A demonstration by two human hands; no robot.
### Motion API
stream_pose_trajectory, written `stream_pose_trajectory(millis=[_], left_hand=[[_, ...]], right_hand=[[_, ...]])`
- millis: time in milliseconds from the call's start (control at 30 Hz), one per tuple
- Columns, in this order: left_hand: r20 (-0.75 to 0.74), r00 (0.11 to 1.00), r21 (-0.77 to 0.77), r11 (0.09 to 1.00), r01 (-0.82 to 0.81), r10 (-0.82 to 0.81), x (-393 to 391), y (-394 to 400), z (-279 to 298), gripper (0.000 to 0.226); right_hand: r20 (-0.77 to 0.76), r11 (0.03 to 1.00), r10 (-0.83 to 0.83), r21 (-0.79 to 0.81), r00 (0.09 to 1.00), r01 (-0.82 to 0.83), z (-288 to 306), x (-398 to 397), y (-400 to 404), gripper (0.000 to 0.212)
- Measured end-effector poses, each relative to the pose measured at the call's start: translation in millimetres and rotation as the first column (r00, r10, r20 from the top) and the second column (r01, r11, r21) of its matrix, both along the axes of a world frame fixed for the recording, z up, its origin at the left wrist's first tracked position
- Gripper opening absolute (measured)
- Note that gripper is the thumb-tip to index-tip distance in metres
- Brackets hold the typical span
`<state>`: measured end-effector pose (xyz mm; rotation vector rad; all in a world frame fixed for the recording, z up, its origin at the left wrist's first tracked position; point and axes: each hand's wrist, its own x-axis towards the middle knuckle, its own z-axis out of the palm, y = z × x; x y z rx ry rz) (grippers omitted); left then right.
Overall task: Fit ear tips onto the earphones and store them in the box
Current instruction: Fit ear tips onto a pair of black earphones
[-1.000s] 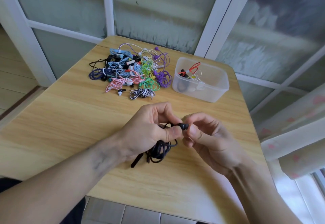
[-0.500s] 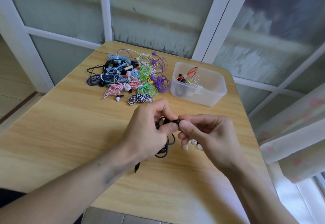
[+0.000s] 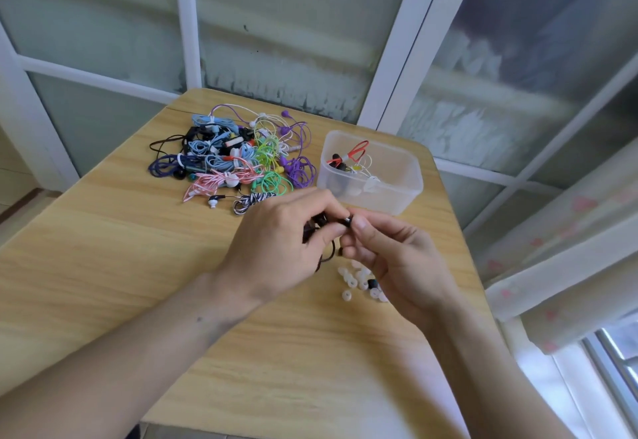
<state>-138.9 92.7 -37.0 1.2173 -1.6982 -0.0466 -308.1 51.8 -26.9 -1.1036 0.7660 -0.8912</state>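
Hands risen toward box [image 3: 411,193]; left hand [image 3: 279,249], right hand [image 3: 397,259] pinch black earphone [image 3: 346,221] between.

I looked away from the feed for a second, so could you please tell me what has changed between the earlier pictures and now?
Both hands have moved away from the person, toward the box. The left hand and right hand still pinch the black earphone between their fingers. Loose ear tips, earlier hidden under the right hand, now show on the table. The earphone pile and the box lie as before.
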Motion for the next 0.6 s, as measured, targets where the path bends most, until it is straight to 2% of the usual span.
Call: stream_pose_trajectory(millis=[100,200,333,400,467,600], left_hand=[[-0.157,0.988,0.079,0.997,0.017,-0.004,-2.5,-3.3,2.4,0.021],[-0.346,0.938,0.168,0.985,0.048,0.013,-2.3,-7.2,4.9,0.026],[-0.477,0.878,0.261,0.960,0.101,0.037,3.9,-18.0,8.5,0.042],[-0.566,0.825,0.292,0.939,0.183,0.015,5.6,-22.8,10.3,0.050],[-0.640,0.768,0.303,0.912,0.277,-0.020,5.9,-26.9,10.5,0.049],[-0.653,0.752,0.306,0.877,0.371,-0.090,9.7,-35.1,6.2,0.061]], right_hand=[[-0.013,0.999,-0.019,-0.028,1.000,0.019,6.7,0.1,-9.4,0.025],[-0.052,0.996,-0.036,-0.089,0.998,0.031,15.3,2.6,-17.3,0.021],[-0.044,0.986,-0.125,-0.119,0.991,0.119,37.0,5.5,-32.5,0.015],[0.016,0.981,-0.163,-0.099,0.986,0.164,51.8,7.3,-42.5,0.008],[0.095,0.975,-0.200,-0.077,0.975,0.207,65.2,9.1,-53.1,0.011],[0.248,0.956,-0.263,-0.059,0.932,0.286,93.2,13.9,-74.0,0.011]])
